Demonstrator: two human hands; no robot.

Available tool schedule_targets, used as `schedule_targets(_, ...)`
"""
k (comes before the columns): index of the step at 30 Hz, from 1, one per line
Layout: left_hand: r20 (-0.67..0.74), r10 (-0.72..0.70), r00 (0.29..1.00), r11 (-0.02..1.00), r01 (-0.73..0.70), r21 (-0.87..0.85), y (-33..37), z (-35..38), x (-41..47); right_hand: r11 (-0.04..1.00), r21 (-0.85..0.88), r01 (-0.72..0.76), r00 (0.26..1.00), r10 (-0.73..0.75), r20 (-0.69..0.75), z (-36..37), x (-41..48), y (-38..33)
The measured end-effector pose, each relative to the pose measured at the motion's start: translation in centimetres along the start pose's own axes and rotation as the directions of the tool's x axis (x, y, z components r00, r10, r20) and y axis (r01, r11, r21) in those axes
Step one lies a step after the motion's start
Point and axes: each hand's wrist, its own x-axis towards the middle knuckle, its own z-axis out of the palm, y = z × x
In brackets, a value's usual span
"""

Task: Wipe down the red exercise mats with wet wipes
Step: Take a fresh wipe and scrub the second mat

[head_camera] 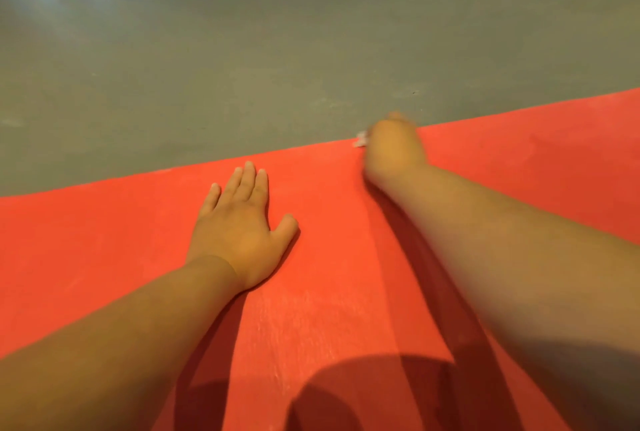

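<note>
Red mat [104, 230] (pale streaks mid-surface) lies under flat left hand [239, 226].

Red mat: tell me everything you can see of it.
The red mat lies flat on the grey floor, its far edge running diagonally. Its matte surface shows pale streaks near the middle. The left hand rests flat on it; the blurred right hand is at its far edge over a white wipe. Arm shadows cross it.
</note>
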Motion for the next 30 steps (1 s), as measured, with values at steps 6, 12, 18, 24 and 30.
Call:
schedule_targets(6,-0.008,0.005,1.000,1.000,-0.005,0.001,-0.1,0.1,0.2,0.906,0.250,0.343,0.928,-0.367,0.058,0.3,-0.6,-3.4)
schedule_targets(12,-0.002,0.003,1.000,1.000,-0.003,0.001,-0.1,0.1,0.4,0.972,-0.126,-0.199,0.980,0.198,-0.023,-1.2,-0.2,6.2)
schedule_targets(18,0.014,0.005,1.000,1.000,-0.006,0.019,-0.1,-0.2,0.5,0.893,0.210,0.398,0.904,-0.421,0.074,0.4,-2.7,-3.5)
schedule_targets(24,0.012,0.006,1.000,1.000,-0.007,0.018,-0.2,0.1,0.6,0.983,-0.113,-0.144,0.988,0.137,-0.069,-0.8,-0.6,8.8)
schedule_targets(30,0.022,0.009,1.000,1.000,-0.009,0.013,-0.1,-0.2,0.6,0.937,0.163,0.308,0.950,-0.295,-0.102,1.2,-7.0,-0.4)
